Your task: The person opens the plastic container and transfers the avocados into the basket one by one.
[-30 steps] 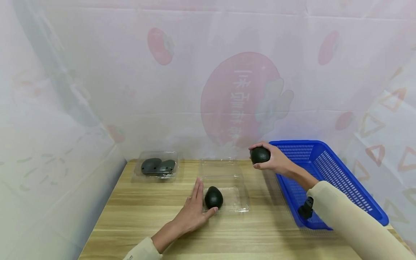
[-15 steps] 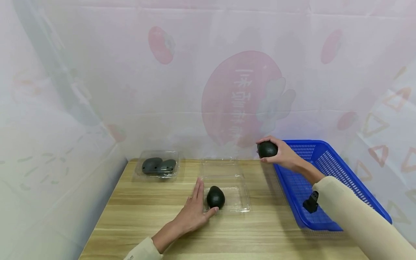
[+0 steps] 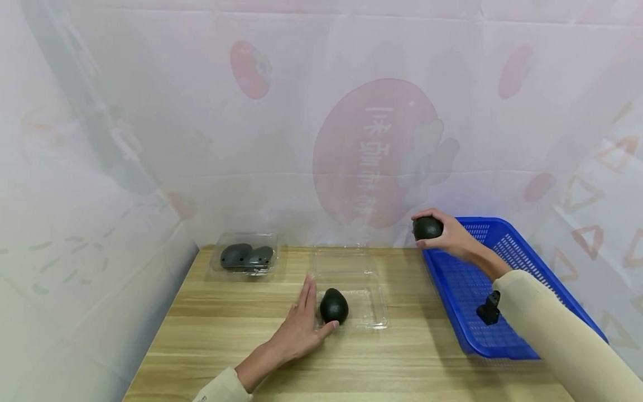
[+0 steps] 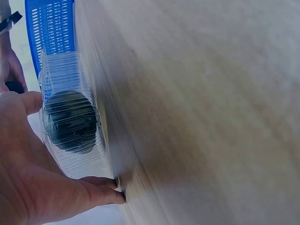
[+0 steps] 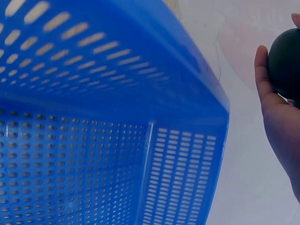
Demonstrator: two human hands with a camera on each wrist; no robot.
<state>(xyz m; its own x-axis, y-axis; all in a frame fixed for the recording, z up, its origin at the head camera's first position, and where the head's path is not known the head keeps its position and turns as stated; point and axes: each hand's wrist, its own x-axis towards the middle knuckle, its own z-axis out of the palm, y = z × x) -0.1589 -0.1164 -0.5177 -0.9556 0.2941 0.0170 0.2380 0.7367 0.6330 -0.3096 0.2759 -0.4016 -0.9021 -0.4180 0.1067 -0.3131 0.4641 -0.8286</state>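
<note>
My right hand (image 3: 447, 234) grips a dark green avocado (image 3: 428, 228) in the air over the back left corner of the blue basket (image 3: 452, 318). In the right wrist view the fingers curl round the avocado (image 5: 285, 63) beyond the basket rim. A clear plastic clamshell (image 3: 369, 315) lies unfolded on the table with one avocado (image 3: 334, 306) in its left half. Along the clamshell's left side my left hand (image 3: 298, 332) lies with straight fingers, its thumb at the front rim. The left wrist view shows that hand (image 4: 42, 173) spread around the clamshell's wall.
A closed clear clamshell (image 3: 268, 240) with dark avocados inside stands at the back left of the wooden table (image 3: 241, 335). A printed cloth (image 3: 281, 139) hangs right behind the table. The blue basket's raised walls take up the table's right side.
My right hand has carried its avocado to the right and slightly up, to the basket's back left corner. The left hand and the clamshell have hardly moved.
</note>
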